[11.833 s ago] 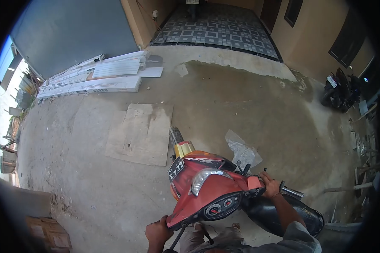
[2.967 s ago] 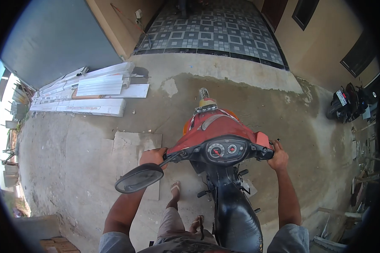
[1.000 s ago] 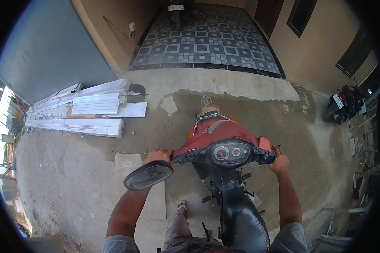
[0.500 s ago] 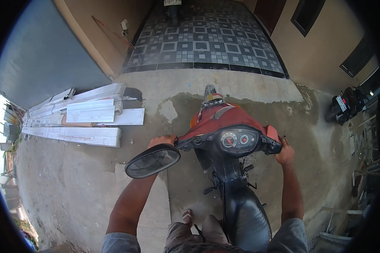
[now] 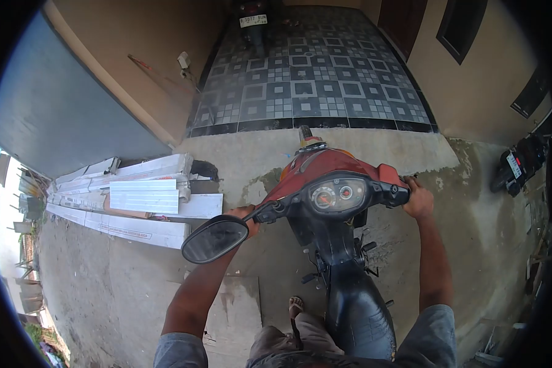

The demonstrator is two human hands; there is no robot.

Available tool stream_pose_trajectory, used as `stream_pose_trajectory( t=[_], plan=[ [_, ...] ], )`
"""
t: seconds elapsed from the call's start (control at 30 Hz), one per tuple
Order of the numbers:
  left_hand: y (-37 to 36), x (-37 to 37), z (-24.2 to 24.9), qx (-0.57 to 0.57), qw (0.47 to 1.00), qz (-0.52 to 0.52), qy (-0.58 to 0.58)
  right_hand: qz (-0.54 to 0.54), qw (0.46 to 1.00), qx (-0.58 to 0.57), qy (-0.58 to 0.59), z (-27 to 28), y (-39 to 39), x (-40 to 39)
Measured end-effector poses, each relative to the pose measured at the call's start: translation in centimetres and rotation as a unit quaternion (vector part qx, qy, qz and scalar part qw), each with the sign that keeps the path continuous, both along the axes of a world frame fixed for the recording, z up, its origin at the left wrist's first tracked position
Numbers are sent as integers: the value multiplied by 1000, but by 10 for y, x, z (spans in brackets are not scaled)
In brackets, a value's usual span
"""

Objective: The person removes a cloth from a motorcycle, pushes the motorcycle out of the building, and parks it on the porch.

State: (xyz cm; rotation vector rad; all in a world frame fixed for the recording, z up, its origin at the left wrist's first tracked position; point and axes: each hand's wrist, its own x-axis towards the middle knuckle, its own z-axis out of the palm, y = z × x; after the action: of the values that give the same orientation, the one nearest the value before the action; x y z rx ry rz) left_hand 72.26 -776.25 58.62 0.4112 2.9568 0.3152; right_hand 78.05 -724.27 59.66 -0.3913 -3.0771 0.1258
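A red and black motorbike (image 5: 334, 172) stands in front of me, its front wheel pointing at the tiled floor. Wrapped round the grip at the left end of the handlebar is my left hand (image 5: 245, 219), partly hidden behind the round mirror (image 5: 216, 239). My right hand (image 5: 418, 197) closes on the right handlebar grip. Between them lies the instrument panel (image 5: 338, 195). The black seat (image 5: 362, 313) is beside my legs, on their right.
Long white boxes and panels (image 5: 144, 196) lie on the concrete at the left. A tiled floor (image 5: 313, 92) with a raised edge is ahead, with a parked motorbike (image 5: 251, 27) on it. Another motorbike (image 5: 521, 162) stands at the right.
The motorbike and both hands are nearer the tiled floor. The handlebar has turned slightly to the left, and more of the parked motorbike ahead shows.
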Motion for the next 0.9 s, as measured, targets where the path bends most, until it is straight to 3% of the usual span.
stream_pose_trajectory(
  t=[0.27, 0.6, 0.9],
  plan=[
    [15, -132, 21, -2, 999, -40, 10, -5, 999, -4, 54, -14, 22, -82],
    [30, -298, 46, 44, 972, -170, 158, -89, 992, -19, 90, -12, 8, -153],
    [34, -379, 83, 57, 974, -193, 104, -167, 984, -47, 48, -2, -13, -201]
  ],
)
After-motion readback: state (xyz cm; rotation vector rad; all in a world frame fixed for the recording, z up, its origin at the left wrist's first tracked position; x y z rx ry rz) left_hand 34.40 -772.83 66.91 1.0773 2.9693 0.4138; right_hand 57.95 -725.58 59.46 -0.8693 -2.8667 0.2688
